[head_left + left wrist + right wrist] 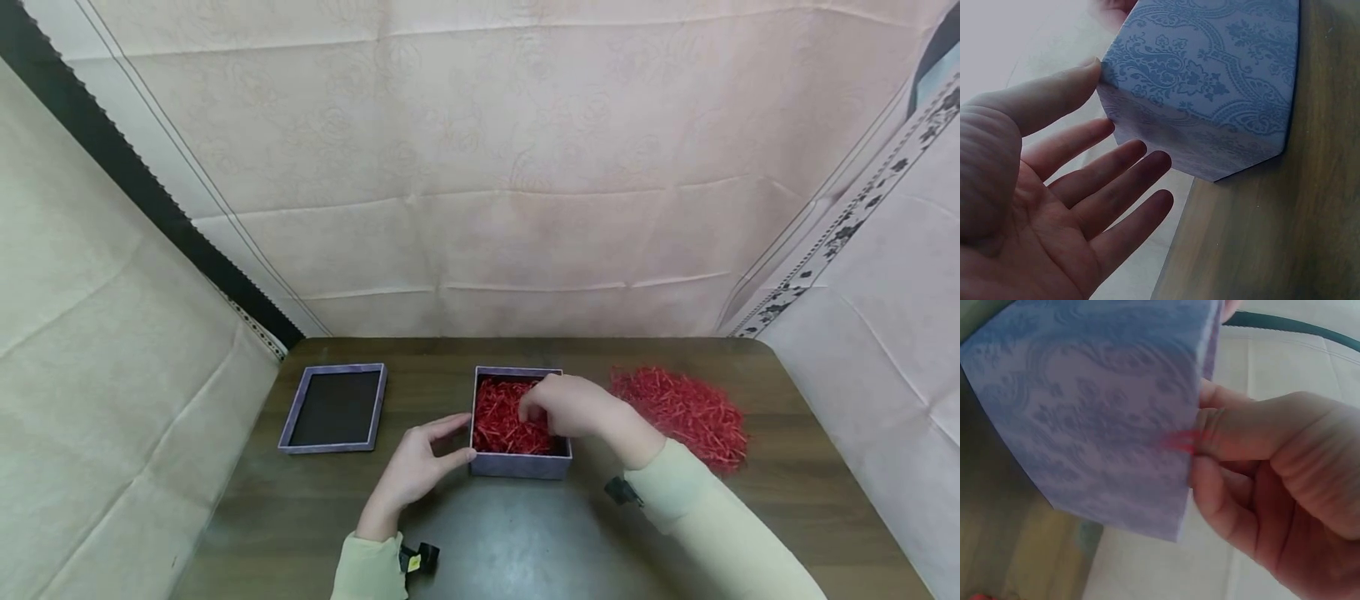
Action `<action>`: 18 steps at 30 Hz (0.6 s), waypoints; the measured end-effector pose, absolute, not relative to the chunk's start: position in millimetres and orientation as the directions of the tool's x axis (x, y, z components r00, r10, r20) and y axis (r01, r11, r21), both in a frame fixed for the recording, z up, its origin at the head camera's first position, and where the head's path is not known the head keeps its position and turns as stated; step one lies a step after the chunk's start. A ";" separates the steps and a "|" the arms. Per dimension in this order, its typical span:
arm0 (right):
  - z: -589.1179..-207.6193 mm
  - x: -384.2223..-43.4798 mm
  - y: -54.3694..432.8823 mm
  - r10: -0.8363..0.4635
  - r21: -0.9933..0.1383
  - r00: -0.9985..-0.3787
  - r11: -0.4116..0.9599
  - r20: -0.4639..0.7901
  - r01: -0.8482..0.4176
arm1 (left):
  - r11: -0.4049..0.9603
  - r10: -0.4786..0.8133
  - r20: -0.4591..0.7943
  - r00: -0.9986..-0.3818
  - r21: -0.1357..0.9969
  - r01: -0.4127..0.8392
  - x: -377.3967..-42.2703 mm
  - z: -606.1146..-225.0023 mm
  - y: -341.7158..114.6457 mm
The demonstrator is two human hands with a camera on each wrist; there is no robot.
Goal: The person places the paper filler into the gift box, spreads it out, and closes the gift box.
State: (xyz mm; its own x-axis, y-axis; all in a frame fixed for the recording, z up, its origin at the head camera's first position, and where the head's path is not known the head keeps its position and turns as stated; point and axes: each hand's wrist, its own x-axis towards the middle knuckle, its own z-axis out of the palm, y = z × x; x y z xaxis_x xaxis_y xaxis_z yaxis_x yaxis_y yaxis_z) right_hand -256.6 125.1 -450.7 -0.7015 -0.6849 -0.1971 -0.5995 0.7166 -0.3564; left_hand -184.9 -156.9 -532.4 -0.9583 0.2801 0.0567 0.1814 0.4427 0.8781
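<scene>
A purple patterned box (521,467) stands at mid-table with red shredded paper (504,417) inside. My left hand (420,462) touches the box's left side with its thumb and fingertips. In the left wrist view its fingers (1129,181) are spread and nearly straight, the thumb tip at the box's edge. Over the box's right half, my right hand (573,404) reaches in with curled fingers. A red shred (1182,440) shows at its thumb and fingertips in the right wrist view, blurred, so the amount pinched is unclear.
A shallow lid (330,448) with a dark inside and purple rim lies at the left of the wooden table (300,517). A loose heap of red shredded paper (693,417) lies to the right, beside the right forearm. Pale cloth (525,167) hangs behind the table.
</scene>
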 end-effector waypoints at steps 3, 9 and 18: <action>-458.0 -259.0 118.7 -0.696 -0.379 -0.694 0.702 -0.184 -0.603 | 0.439 0.280 0.054 -0.958 0.880 0.178 -184.8 -532.3 -157.1; -479.0 -266.3 109.2 -0.721 -0.412 -0.668 0.674 -0.186 -0.613 | 0.435 0.283 0.051 -0.958 0.883 0.175 -183.7 -530.5 -156.4; -486.2 -264.0 109.2 -0.737 -0.384 -0.659 0.658 -0.152 -0.648 | 0.432 0.286 0.055 -0.957 0.884 0.180 -184.2 -532.2 -157.3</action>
State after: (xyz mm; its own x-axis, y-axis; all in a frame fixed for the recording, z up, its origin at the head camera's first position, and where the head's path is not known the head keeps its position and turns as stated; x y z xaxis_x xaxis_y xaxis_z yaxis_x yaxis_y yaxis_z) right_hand -264.0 109.2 -486.2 -0.6586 -0.7371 -0.1516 -0.6478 0.6578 -0.3842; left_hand -184.2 -157.3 -532.2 -0.9566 0.2861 0.0551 0.1800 0.4317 0.8839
